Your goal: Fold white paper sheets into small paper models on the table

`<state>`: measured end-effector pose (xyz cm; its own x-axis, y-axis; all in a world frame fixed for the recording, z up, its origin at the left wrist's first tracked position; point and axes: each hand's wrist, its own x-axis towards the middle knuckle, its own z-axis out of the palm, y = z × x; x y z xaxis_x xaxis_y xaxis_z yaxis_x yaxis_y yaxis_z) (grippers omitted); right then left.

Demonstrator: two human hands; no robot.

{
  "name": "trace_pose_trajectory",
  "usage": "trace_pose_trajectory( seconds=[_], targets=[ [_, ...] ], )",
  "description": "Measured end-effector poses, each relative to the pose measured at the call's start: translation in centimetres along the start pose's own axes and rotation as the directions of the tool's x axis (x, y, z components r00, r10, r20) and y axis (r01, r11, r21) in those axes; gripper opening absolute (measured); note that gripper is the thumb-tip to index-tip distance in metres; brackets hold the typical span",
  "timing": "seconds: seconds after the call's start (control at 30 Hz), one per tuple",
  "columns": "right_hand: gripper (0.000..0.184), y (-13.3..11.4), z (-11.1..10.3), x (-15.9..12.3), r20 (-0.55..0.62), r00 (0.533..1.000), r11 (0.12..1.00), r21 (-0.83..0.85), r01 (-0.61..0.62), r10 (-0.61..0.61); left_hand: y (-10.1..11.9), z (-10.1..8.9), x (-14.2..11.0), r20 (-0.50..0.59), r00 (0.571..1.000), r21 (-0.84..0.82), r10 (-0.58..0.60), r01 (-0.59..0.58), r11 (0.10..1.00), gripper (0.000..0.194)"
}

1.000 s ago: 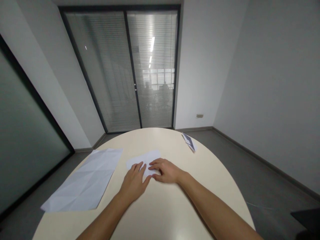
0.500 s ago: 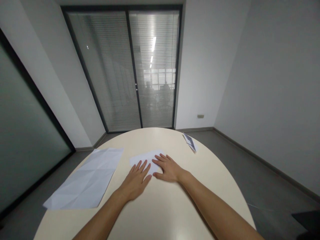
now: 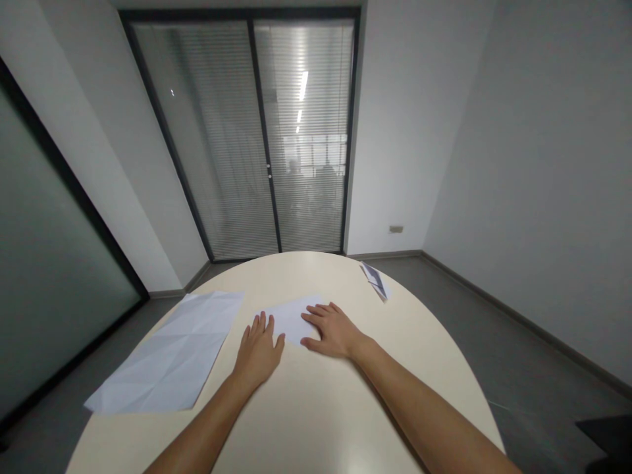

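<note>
A small piece of folded white paper [image 3: 290, 320] lies flat on the round table, partly hidden under both hands. My left hand [image 3: 260, 349] rests palm down at the paper's left edge, fingers stretched out and pointing away from me. Across the paper's right side lies my right hand [image 3: 332, 331], also flat, its fingers spread and pointing left. Neither hand grips anything. The paper's right end is covered by the right hand.
On the left of the cream table [image 3: 316, 415] lies a large creased white sheet [image 3: 172, 355], its near corner reaching past the table edge. A small folded paper piece [image 3: 376, 282] sits near the far right edge. Behind stand glass doors [image 3: 241, 138] with blinds.
My left hand has slid to the left across the paper, uncovering more of its middle. My right hand has stayed almost in place.
</note>
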<state>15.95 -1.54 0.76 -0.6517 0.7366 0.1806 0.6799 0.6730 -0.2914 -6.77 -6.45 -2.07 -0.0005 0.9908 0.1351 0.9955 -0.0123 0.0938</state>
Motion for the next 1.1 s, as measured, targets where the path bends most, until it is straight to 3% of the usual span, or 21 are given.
trace_pose_trajectory(
  seconds=[0.3, 0.63, 0.83, 1.1],
  targets=[
    [0.068, -0.3, -0.3, 0.3, -0.075, 0.997, 0.995, -0.103, 0.011, -0.019, 1.2, 0.1, -0.9, -0.047, 0.998, -0.075, 0.043, -0.046, 0.996, 0.068],
    [0.040, -1.6, -2.1, 0.0, -0.013, 1.000, 0.978, -0.207, 0.007, -0.010, -0.5, -0.1, 0.0, -0.075, 0.996, 0.004, -0.053, 0.054, 0.999, 0.061],
    [0.041, -2.5, -3.0, 0.0, -0.011, 1.000, 0.968, -0.253, -0.001, -0.001, 0.7, -0.6, -0.9, -0.077, 0.997, 0.029, 0.026, -0.024, 0.999, 0.064],
    [0.039, -2.4, -2.6, 0.4, 0.014, 0.999, 0.961, -0.273, 0.043, -0.041, -0.3, -1.1, -0.8, 0.046, 0.955, -0.106, 0.294, -0.288, 0.952, 0.064]
  ],
)
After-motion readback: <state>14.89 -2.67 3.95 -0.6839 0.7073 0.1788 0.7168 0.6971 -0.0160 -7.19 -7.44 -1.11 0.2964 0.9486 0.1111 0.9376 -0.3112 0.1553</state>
